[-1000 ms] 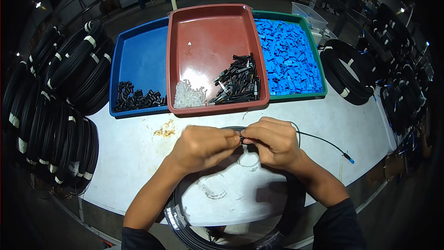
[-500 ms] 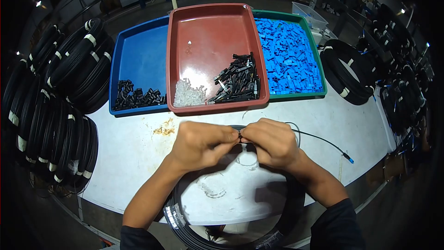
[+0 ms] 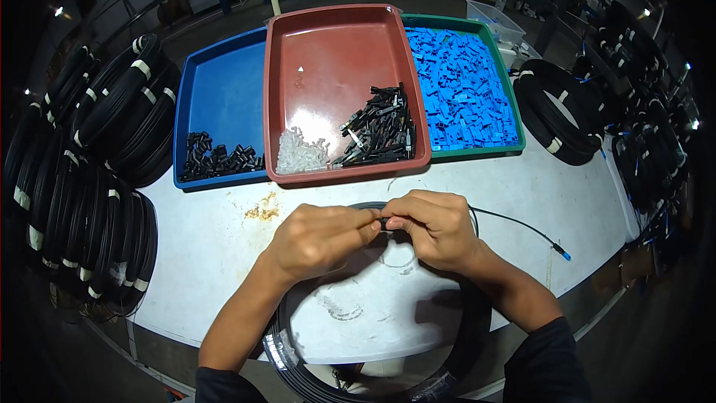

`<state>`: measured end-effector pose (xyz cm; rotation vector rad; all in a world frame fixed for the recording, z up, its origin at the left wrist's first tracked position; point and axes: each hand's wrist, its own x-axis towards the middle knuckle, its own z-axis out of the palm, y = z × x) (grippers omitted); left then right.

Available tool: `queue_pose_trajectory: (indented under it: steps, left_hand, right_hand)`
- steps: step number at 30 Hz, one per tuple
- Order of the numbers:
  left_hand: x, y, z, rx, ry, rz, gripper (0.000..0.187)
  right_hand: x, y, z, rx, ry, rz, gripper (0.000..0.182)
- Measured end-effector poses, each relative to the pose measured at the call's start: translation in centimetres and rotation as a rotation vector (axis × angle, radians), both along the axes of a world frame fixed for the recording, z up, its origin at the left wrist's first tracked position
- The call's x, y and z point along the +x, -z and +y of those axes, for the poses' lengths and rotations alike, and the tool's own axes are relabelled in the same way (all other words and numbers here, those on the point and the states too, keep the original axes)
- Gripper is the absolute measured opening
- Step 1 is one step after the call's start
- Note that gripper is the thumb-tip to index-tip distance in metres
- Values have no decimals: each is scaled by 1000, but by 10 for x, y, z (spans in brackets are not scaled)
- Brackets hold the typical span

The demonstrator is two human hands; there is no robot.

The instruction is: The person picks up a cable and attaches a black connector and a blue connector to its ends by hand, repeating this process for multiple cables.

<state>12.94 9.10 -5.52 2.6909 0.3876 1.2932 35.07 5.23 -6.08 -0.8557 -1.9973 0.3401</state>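
Note:
My left hand (image 3: pixel 313 240) and my right hand (image 3: pixel 438 230) meet over the far side of a black cable coil (image 3: pixel 471 339). Fingertips of both pinch a small black part (image 3: pixel 384 222), mostly hidden by the fingers; its exact kind I cannot tell. Clear tape (image 3: pixel 280 351) wraps the coil at the lower left, and its near side hangs past the table edge. From beside my right hand a loose cable end runs right across the table, tipped with a black and blue connector (image 3: pixel 561 251).
Behind my hands stand a blue tray (image 3: pixel 224 97) with black pieces, a red tray (image 3: pixel 335 52) with clear and black pieces, and a green tray (image 3: pixel 514 116) full of blue clips. Black cable coils (image 3: pixel 97 231) are stacked left; more coils (image 3: pixel 559 116) lie right on the white table (image 3: pixel 194 254).
My fingers have shifted their pinch slightly, the left fingers now lying straighter and the right thumb more visible. The view has moved slightly; trays and coil stay in place.

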Motion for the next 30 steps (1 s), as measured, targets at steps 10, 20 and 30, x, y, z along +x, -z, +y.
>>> queue_pose_trajectory:
  steps: [10, 20, 30]
  left_hand:
    - [-2, 4, 4, -94, -20, -57, 14]
    - [-3, 6, 6, -42, -14, -6, 15]
    - [-7, 12, 9, -474, -93, -268, 34]
  right_hand:
    - [-4, -1, 6, 159, -6, -45, 20]
    - [-3, -3, 2, 33, 2, -9, 14]
    - [2, 0, 8, 107, 71, 17, 21]
